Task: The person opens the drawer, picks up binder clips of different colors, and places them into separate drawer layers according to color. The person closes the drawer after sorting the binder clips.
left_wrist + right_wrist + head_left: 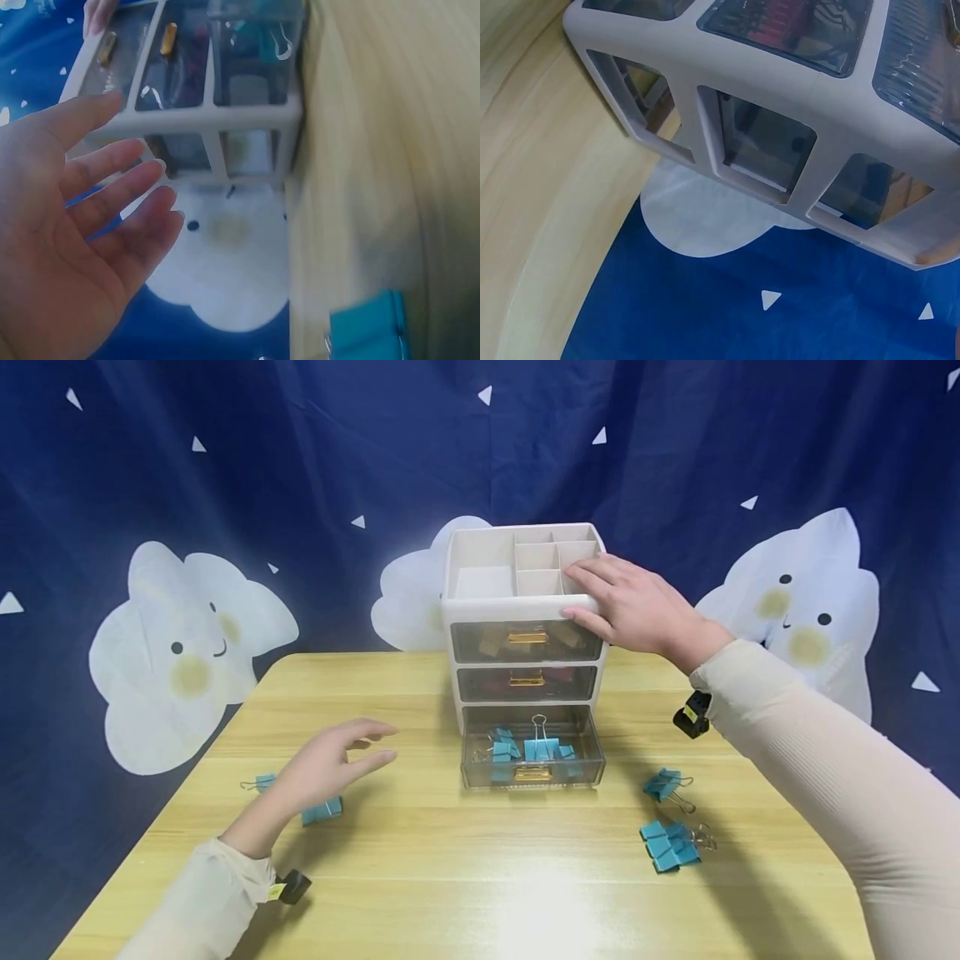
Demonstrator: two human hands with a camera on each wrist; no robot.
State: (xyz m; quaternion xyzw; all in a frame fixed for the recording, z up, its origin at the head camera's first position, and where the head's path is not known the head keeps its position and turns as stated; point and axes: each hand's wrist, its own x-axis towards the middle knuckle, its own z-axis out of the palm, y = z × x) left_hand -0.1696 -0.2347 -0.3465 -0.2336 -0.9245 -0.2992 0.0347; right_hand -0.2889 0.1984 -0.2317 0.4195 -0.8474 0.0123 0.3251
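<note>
A white desktop drawer organizer [522, 610] stands on the table, its bottom drawer [480, 777] pulled out with several blue binder clips [542, 749] inside. My right hand [637, 602] grips the organizer's top right corner, fingers over the rim into a compartment and thumb against the front edge. To the left of the pulled-out drawer, my left hand [322, 768] hovers above the table, fingers apart and holding nothing. In the left wrist view its palm [67, 247] shows beside the organizer. A blue binder clip [322, 811] lies just behind that hand, with another [265, 782] partly hidden by the wrist.
Several blue binder clips, including one [663, 784] with its handles spread, lie on the table [420, 877] right of the drawer. The two upper drawers, the top one [487, 643] holding pale items, are closed. A dark blue curtain [420, 435] hangs behind.
</note>
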